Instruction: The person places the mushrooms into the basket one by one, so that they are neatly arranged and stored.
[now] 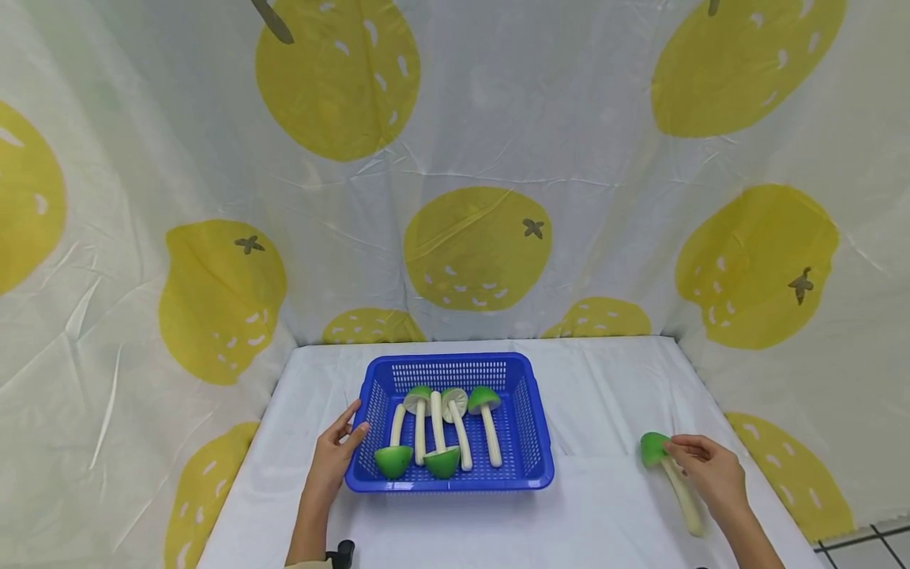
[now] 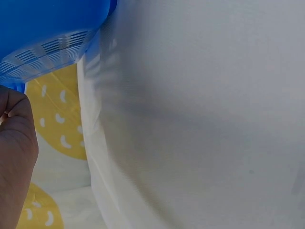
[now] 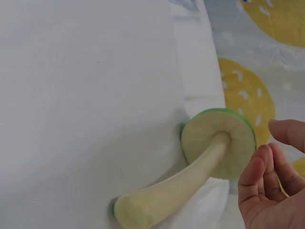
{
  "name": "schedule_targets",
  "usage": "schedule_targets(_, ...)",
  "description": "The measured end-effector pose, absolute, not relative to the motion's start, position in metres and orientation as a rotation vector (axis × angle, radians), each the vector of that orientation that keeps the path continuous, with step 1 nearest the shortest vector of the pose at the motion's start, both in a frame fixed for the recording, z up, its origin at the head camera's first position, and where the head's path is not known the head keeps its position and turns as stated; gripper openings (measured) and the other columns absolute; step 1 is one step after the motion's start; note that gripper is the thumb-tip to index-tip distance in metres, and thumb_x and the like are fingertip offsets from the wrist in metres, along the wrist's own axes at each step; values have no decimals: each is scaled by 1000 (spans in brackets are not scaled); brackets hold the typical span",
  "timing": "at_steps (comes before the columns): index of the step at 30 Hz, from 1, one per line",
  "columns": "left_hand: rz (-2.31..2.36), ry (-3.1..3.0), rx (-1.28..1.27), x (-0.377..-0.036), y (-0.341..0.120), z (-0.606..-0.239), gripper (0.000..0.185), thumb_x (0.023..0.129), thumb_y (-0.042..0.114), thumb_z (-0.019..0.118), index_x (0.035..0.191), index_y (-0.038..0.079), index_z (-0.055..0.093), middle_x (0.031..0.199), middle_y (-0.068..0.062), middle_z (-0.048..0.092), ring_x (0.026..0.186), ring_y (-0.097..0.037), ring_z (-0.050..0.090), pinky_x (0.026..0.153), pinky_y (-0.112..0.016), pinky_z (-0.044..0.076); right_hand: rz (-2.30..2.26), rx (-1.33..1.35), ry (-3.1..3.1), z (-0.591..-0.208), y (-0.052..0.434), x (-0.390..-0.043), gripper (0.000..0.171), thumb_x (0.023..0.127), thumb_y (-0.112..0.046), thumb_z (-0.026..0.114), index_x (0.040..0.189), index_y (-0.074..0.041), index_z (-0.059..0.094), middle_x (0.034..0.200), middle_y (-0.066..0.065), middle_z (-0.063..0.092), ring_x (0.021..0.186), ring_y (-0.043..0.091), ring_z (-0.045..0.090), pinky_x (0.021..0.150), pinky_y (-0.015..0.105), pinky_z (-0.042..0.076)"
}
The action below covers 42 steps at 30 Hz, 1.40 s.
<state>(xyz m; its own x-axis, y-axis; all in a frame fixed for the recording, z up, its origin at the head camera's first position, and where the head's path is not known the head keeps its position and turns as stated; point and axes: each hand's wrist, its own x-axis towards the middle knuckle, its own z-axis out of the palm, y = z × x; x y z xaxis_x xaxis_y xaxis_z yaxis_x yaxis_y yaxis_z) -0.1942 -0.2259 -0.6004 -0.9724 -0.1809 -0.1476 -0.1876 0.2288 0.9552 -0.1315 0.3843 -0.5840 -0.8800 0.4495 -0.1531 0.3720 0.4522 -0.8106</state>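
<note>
A blue plastic basket (image 1: 455,482) on the table holds several toy mushrooms with green caps and cream stems, such as the mushroom (image 1: 486,427) at its right. My left hand (image 1: 332,450) grips the basket's left rim, thumb over the edge. In the left wrist view, that hand (image 2: 16,148) shows beside the basket's underside (image 2: 47,50). At the right, another green-capped mushroom (image 1: 678,490) lies apart on the white cloth. My right hand (image 1: 711,474) is at its cap, fingertips right by the edge; in the right wrist view the thumb (image 3: 288,132) stands away from the cap (image 3: 243,140).
White cloth (image 1: 597,395) covers the table. Behind and at both sides hang curtains (image 1: 611,237) printed with yellow fruit. Floor tiles (image 1: 878,549) show past the table's lower right corner. A black strap piece (image 1: 344,553) is by the left wrist.
</note>
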Motion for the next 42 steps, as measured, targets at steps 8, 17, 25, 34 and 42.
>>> schedule_targets(8,1929,2437,-365,-193,-226,-597,60,97,41,71,153,29,51,103,-6,51,101,-20,54,72,-23,54,1420,-778,-2689,-597,391,-122,60,90,-46,78,123,3,68,85,-15,72,71,4,64,65,23,54)
schedule_targets(17,1942,2430,-364,-195,-227,-600,61,97,43,71,153,30,52,102,-5,53,94,-17,57,70,-23,55,1285,-748,-2819,-607,391,-119,60,90,-50,77,123,0,70,91,-5,77,72,-2,61,69,22,46)
schedule_targets(25,1919,2424,-378,-194,-227,-596,60,98,41,70,154,29,50,102,-6,53,93,-18,57,71,-22,54,1126,-631,-2849,-608,386,-121,48,90,-41,79,115,0,73,94,5,78,76,-3,62,71,23,45)
schedule_targets(34,1929,2419,-372,-196,-228,-604,61,98,40,70,154,28,50,102,-4,53,93,-15,56,72,-20,53,1152,-414,-2872,-615,382,-121,42,92,-34,78,116,-1,69,99,8,78,75,-12,60,72,16,48)
schedule_targets(42,1905,2409,-380,-190,-220,-580,58,102,31,67,156,22,47,101,-5,53,93,-16,55,72,-20,52,1258,-418,-2807,-610,375,-121,41,96,-36,74,123,-5,66,108,16,77,79,-13,61,71,15,51)
